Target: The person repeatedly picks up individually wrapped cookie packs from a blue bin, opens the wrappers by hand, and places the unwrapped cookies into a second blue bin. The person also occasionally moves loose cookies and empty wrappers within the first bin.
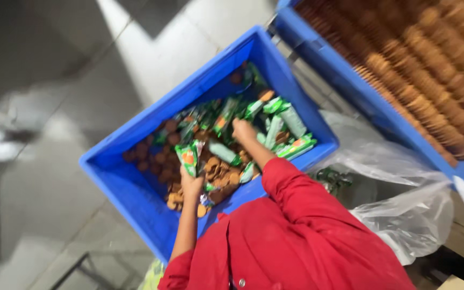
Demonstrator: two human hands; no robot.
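A blue plastic crate (135,188) sits tilted below me, holding loose round brown biscuits (159,158) and several green biscuit packets (291,121). My left hand (191,185) is over the crate's near side and grips a green and orange packet (188,157) held upright. My right hand (243,130) reaches deeper into the middle of the crate and rests down among the packets. Its fingers are curled under and hidden, so I cannot see whether it holds one. Both arms come out of red sleeves (296,198).
A second blue tray (345,80) at the upper right is filled with long rows of stacked round biscuits (436,64). A crumpled clear plastic bag (404,209) lies to the right of the crate. Pale tiled floor (55,177) lies to the left.
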